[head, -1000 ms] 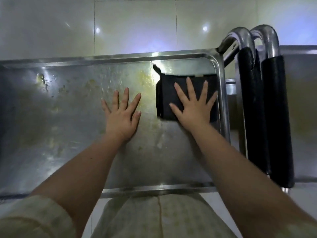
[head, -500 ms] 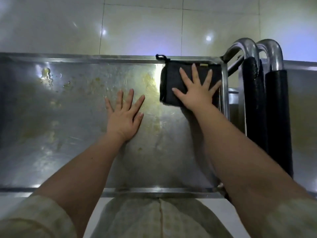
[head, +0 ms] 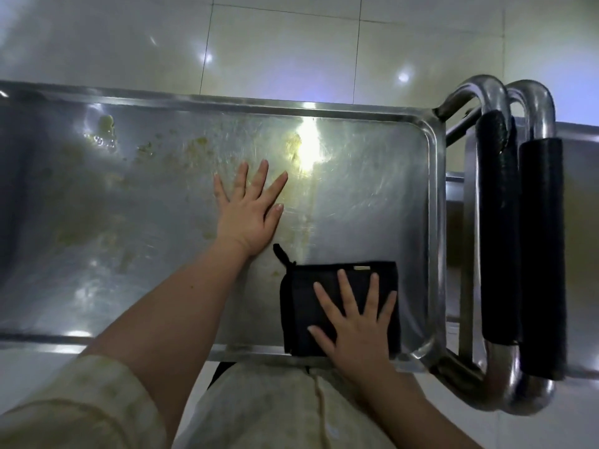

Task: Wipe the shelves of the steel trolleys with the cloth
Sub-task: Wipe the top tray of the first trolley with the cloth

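Observation:
A steel trolley's top shelf (head: 372, 196) fills the view, with yellowish smears across its left and middle. A folded black cloth (head: 301, 306) with a small loop lies at the shelf's near right corner. My right hand (head: 353, 322) presses flat on the cloth, fingers spread and straight. My left hand (head: 249, 209) rests flat on the bare steel in the middle of the shelf, fingers spread, apart from the cloth.
Two curved steel push handles with black foam grips (head: 499, 231) stand just right of the shelf's raised rim. A second trolley's shelf (head: 580, 189) shows at the far right. Pale glossy tiles (head: 291, 43) lie beyond the far rim.
My right hand has drawn the cloth from the far right corner back to the near right corner. My left hand has stayed flat on the shelf.

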### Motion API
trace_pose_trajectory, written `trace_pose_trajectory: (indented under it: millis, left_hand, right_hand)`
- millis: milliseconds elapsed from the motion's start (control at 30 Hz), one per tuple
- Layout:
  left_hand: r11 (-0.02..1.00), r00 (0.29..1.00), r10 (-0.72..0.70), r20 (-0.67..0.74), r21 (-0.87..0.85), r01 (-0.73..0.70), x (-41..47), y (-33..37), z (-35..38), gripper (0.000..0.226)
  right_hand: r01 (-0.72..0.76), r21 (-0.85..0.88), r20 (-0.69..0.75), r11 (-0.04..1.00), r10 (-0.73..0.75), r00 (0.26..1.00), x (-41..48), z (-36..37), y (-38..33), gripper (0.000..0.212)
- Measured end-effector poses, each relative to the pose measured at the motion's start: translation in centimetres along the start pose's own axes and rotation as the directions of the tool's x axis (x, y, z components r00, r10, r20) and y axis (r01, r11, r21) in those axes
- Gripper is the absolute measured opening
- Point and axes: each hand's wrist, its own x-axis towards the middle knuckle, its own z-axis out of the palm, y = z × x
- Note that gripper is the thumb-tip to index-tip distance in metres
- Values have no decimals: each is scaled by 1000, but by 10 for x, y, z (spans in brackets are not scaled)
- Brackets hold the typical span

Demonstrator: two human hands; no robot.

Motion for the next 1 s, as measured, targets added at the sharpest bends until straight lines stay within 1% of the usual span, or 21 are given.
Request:
trace_pose_trajectory:
  millis: [133, 233, 267, 333, 433, 500, 600, 700, 767, 867, 933, 1000]
  left_hand:
    - [997, 1000, 20, 11, -77, -19, 2, -3, -8, 53]
    - [990, 997, -2, -74, -142, -9, 7, -34, -21, 53]
    - [992, 996, -26, -85, -127, 15, 9, -51, -24, 54]
    - [996, 997, -62, -51, -66, 59, 13, -86, -28, 54]
    - [998, 998, -58, -11, -10, 58, 12, -114, -24, 56]
    - [1000, 999, -31, -19, 4, 31, 9, -118, -20, 57]
    - [999, 999, -35, -24, -7, 35, 10, -120, -16, 58]
    - [1000, 999, -24, -35, -5, 24, 11, -122, -14, 56]
    - [1000, 999, -14, -50, -5, 13, 11, -122, -13, 56]
    - [999, 998, -15, -58, -30, 13, 13, -124, -14, 56]
    - [999, 998, -13, -60, -30, 11, 14, -125, -13, 56]
    - [999, 997, -13, -71, -34, 11, 13, -125, -12, 56]
  right_hand:
    - [-10, -29, 25, 1000, 11, 1000, 7, -4, 0, 73]
    - [-22, -44, 56, 999, 25, 998, 6, -2, 0, 73]
    - [-21, -47, 58, 999, 24, 998, 6, -1, 1, 73]
    - [-26, -45, 62, 999, 29, 998, 6, -2, 1, 72]
    - [-75, -31, 54, 997, 77, 996, 27, -13, -9, 71]
    - [-122, -28, 17, 992, 122, 992, 70, -25, -17, 71]
    - [-171, -22, -37, 985, 171, 985, 172, -46, -24, 71]
    - [-215, -12, -41, 977, 214, 976, 266, -68, -26, 73]
    - [-223, -20, -32, 975, 222, 975, 297, -76, -26, 73]
    - [-192, -28, -35, 981, 191, 981, 286, -73, -32, 72]
    - [-137, -35, -39, 990, 136, 990, 244, -59, -43, 71]
    - [-91, -30, -28, 995, 90, 996, 182, -40, -58, 72]
